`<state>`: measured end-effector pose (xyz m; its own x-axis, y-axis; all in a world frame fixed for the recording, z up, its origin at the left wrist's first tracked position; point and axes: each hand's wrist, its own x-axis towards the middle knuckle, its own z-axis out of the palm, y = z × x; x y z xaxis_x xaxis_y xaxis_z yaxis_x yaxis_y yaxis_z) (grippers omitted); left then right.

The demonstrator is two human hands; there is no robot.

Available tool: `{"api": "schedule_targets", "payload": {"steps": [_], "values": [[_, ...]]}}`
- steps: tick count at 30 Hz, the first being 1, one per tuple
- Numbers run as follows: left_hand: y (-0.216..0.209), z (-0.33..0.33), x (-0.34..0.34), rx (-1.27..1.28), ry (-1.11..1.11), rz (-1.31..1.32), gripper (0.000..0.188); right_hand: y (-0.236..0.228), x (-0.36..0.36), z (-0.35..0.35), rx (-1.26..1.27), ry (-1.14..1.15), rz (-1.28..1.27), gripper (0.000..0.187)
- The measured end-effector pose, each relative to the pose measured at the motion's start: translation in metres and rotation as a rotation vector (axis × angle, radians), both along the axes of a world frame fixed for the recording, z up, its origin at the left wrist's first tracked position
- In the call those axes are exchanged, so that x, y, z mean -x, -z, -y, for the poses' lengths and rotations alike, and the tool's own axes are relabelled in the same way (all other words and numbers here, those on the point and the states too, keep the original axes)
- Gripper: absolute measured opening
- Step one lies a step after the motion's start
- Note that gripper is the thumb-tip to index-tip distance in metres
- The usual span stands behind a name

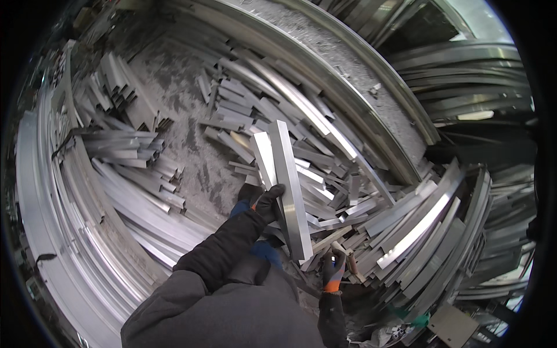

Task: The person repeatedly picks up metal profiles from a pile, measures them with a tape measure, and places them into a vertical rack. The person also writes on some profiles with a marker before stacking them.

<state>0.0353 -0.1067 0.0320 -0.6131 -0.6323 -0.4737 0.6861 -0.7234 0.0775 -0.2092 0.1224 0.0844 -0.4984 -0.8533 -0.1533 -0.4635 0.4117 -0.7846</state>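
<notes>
My left hand (268, 204), in a dark glove with an orange cuff, is closed around the left side of a shiny rectangular metal tube (291, 194). The tube slants upward in front of me, its near end by my right hand. A bright flat metal piece (264, 158) shows just left of the tube; I cannot tell whether it is also held. My right hand (333, 268), gloved likewise, is low beside the tube's near end, apart from it. Its fingers are bent around something small and pale, which I cannot make out.
Beyond my hands lies a loose heap of cut metal pieces (316, 148). Long metal strips (429, 220) are stacked to the right, and bundled hollow profiles (125, 148) lie left. A long metal beam (377, 124) crosses the far side. Grey stained floor (188, 139) shows between piles.
</notes>
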Motion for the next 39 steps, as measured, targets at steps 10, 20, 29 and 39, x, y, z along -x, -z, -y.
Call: {"api": "schedule_targets", "payload": {"steps": [10,20,29,39], "values": [[-0.062,-0.039,0.061,0.379,0.361,-0.021,0.034,-0.041,0.038,-0.002,0.205,0.129,0.531,0.064],[-0.093,-0.069,0.085,0.458,0.6,-0.059,0.052,-0.105,0.032,0.065,0.229,-0.211,0.01,0.048],[-0.076,-0.07,0.073,0.368,0.551,0.04,0.04,-0.113,0.017,0.052,-0.058,-0.132,-0.104,0.059],[-0.032,-0.013,0.032,0.152,0.179,-0.001,0.037,-0.001,0.049,-0.142,-0.376,-0.069,0.063,0.033]]}}
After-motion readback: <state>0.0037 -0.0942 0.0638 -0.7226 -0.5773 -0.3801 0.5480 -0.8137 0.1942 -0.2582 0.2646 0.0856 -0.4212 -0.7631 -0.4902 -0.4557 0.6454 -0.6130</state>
